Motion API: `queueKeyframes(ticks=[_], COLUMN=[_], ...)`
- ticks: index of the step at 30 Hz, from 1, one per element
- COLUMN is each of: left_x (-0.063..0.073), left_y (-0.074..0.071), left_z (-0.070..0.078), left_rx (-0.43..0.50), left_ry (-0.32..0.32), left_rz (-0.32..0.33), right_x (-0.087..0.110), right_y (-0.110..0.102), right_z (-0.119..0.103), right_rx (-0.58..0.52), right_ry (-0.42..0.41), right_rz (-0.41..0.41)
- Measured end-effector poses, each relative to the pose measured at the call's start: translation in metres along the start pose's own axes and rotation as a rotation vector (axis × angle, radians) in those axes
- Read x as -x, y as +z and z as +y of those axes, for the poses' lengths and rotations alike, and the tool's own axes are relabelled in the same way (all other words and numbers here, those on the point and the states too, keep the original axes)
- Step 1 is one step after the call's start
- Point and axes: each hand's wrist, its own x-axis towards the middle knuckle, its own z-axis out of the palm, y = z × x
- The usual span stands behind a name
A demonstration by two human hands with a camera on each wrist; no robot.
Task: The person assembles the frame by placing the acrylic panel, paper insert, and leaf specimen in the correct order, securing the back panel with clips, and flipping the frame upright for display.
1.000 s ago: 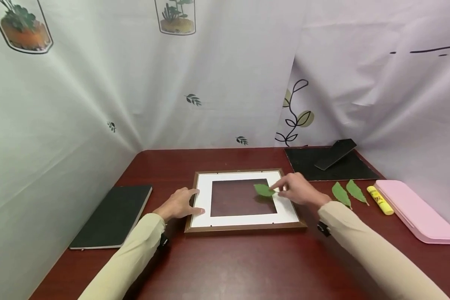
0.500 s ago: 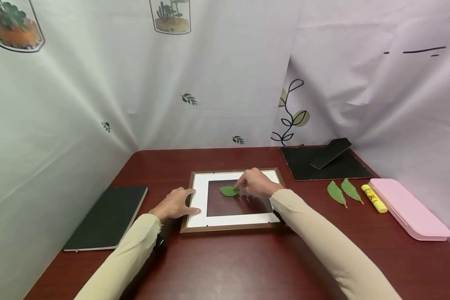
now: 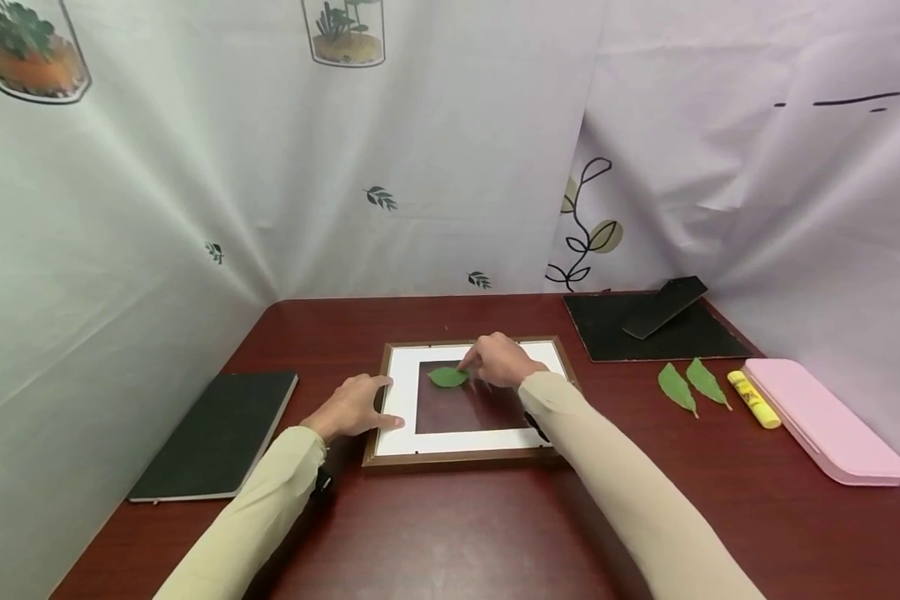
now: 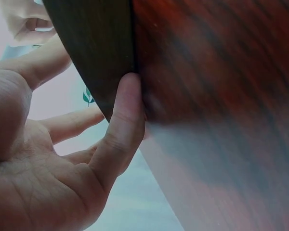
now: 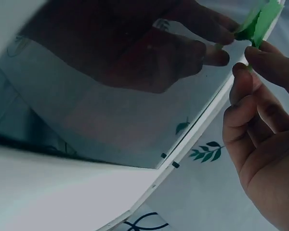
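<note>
Right hand: the bare right hand (image 3: 498, 360) pinches the stem end of a green, pointed oval leaf (image 3: 448, 377) between thumb and finger.
Pinched leaf: over the upper part of the dark reddish, shiny rectangular window (image 3: 450, 412); whether its blade touches the surface, I cannot tell.
Left hand: the bare left hand (image 3: 348, 408) is spread, fingers fairly straight, holding nothing up — it rests at the left side of the brown wooden rectangular frame (image 3: 457, 459), a fingertip touching the outer edge.
Frame: lies flat on the dark red wooden bench (image 3: 450, 533), with a flat white border (image 3: 465, 442) around the window.
Loose leaves: a second green leaf (image 3: 677, 388) and a third green leaf (image 3: 707, 382) lie side by side on the bench, right of the frame.
Yellow glue stick: the yellow printed cylinder (image 3: 753, 400) lies between those leaves and the rounded pink case (image 3: 828, 421).
Black panel: the flat black rectangular board (image 3: 600, 329), with a slanting black strip (image 3: 666, 307) on it, is off the frame, at the back right.
Dark notebook: the black rectangular book (image 3: 213, 437) lies closed, at the left.
Progress: judged from this layout, early — one leaf is at the window, unreleased; letting it go, the other two leaves and the panel look left to do.
</note>
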Motion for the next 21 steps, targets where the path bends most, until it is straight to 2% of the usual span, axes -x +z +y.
queueKeyframes(ticks=[6, 10, 12, 17, 21], left_x=[0.001, 0.004, 0.005, 0.006, 0.005], left_y=[-0.001, 0.0, 0.001, 0.002, 0.002], left_z=[0.001, 0.0, 0.0, 0.0, 0.0], left_rx=[0.018, 0.031, 0.034, 0.043, 0.048], left_ry=[-0.016, -0.031, -0.033, -0.037, -0.041], left_rz=[-0.01, -0.008, -0.006, -0.003, 0.007], right_x=[0.021, 0.051, 0.07, 0.122, 0.159], right_y=[-0.019, -0.037, -0.044, -0.055, -0.06], right_z=[0.018, 0.045, 0.063, 0.109, 0.137], right_rx=[-0.025, -0.001, 0.004, 0.021, 0.091], right_ry=[-0.028, -0.069, -0.063, 0.021, 0.11], right_rz=[0.01, 0.035, 0.056, 0.091, 0.092])
